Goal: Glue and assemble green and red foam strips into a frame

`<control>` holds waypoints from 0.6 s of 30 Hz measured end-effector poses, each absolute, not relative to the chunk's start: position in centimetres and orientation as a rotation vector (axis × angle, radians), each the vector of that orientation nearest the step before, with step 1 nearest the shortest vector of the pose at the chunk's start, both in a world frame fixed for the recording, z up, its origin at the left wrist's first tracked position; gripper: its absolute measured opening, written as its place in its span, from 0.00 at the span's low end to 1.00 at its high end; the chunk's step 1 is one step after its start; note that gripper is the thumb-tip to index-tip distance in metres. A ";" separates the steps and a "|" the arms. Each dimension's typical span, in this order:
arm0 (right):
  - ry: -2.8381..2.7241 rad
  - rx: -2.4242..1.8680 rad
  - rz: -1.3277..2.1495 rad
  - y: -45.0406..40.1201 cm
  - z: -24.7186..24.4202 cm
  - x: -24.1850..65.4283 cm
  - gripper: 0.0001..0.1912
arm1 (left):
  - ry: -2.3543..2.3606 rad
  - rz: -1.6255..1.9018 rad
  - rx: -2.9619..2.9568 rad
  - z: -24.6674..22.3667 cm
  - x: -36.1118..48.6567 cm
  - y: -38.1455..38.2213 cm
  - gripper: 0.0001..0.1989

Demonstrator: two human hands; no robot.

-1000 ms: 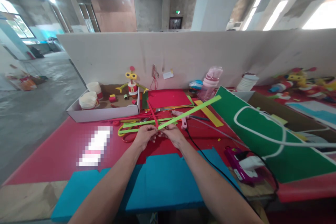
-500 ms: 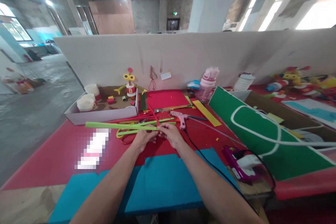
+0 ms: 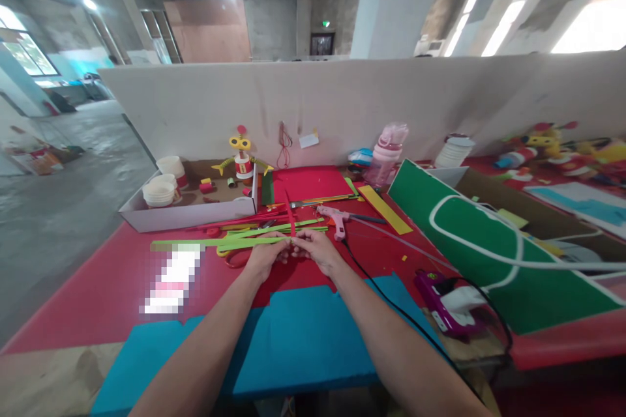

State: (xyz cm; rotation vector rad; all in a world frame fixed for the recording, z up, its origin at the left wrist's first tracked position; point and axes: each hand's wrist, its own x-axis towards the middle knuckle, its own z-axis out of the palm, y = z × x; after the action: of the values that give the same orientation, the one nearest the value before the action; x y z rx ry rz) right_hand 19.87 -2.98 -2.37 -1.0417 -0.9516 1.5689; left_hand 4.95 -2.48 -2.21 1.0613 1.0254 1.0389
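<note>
My left hand (image 3: 268, 255) pinches a long light-green paper strip (image 3: 195, 243) that stretches out to the left. Close against it, my right hand (image 3: 313, 249) is closed at the same spot, where a red paper strip (image 3: 292, 216) rises from the fingertips and points away from me. The two strips meet at the fingers, though the joint itself is mostly covered. Beyond the hands lie more green strips (image 3: 313, 229) and several red strips (image 3: 235, 222). A pair of scissors (image 3: 236, 259) with orange-yellow handles shows partly behind my left hand. To the right rests a pink glue gun (image 3: 337, 218).
A shallow box (image 3: 195, 215) with paper cups and a cup figure (image 3: 243, 166) stands back left. At right are a yellow strip (image 3: 386, 210), a purple power strip (image 3: 450, 309) and a green board (image 3: 469, 254). A black cord (image 3: 386, 303) runs past my right forearm.
The green strip's far end has dropped and shifted slightly left. The red strip has swung more upright. Both hands have moved slightly left, still together.
</note>
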 end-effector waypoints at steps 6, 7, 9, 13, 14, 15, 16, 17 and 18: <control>-0.919 -1.048 1.575 -3.0 -2.5 19.8 0.18 | 1.009 1.058 1.060 -2.2 4.9 -2.5 0.16; -0.908 -1.044 1.580 -3.0 -2.5 19.8 0.18 | 1.007 1.061 1.072 -2.2 4.9 -2.4 0.16; -0.889 -1.032 1.603 -3.1 -2.3 19.8 0.18 | 1.017 1.071 1.101 -2.3 4.8 -2.2 0.16; -0.850 -1.016 1.644 -3.1 -2.1 19.8 0.18 | 0.969 1.125 1.111 -2.2 4.6 -2.1 0.15; -0.836 -1.008 1.638 -3.0 -2.1 19.8 0.18 | 0.955 1.125 1.106 -2.1 4.6 -2.1 0.15; -0.826 -0.998 1.626 -3.0 -2.2 19.8 0.18 | 0.950 1.113 1.105 -2.0 4.6 -2.2 0.15; -0.819 -0.988 1.611 -3.0 -2.2 19.8 0.18 | 0.955 1.093 1.112 -1.9 4.6 -2.3 0.15; -0.818 -0.979 1.596 -2.9 -2.3 19.7 0.18 | 0.963 1.071 1.126 -1.8 4.7 -2.5 0.15; -0.819 -0.973 1.583 -2.9 -2.4 19.7 0.19 | 0.970 1.054 1.144 -1.8 4.8 -2.6 0.15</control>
State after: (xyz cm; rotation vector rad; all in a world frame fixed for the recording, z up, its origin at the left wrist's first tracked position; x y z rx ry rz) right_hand 19.67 -2.91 -2.43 -0.9734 -0.8194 1.5830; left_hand 4.80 -2.57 -1.77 1.1435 0.9701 1.0539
